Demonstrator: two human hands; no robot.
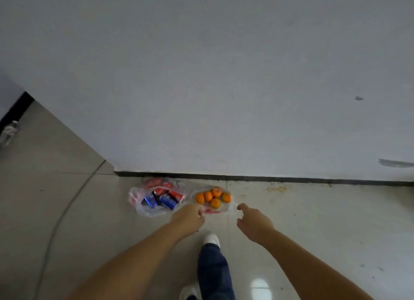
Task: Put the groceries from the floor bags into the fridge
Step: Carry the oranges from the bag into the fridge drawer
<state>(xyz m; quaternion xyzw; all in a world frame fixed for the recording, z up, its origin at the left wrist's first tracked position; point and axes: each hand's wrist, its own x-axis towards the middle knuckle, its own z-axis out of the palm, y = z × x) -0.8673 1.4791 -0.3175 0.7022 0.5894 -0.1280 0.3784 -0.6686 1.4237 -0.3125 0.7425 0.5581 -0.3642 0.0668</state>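
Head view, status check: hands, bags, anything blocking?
Left hand and right hand open, reaching, nothing held. Orange bag and can bag on floor by wall. Nothing blocking.

Pale grey-white wall (224, 75) filling the upper frame, marked by a small dark scuff (359, 98) and a longer grey smear (395, 163) at right. A black skirting strip (257, 178) runs along its base. Glossy cream floor tiles (324, 221) carry a bright light reflection (259, 287) and brownish staining (276, 189) near the skirting. A thin curved line, possibly a cable (65, 212), crosses the left floor.
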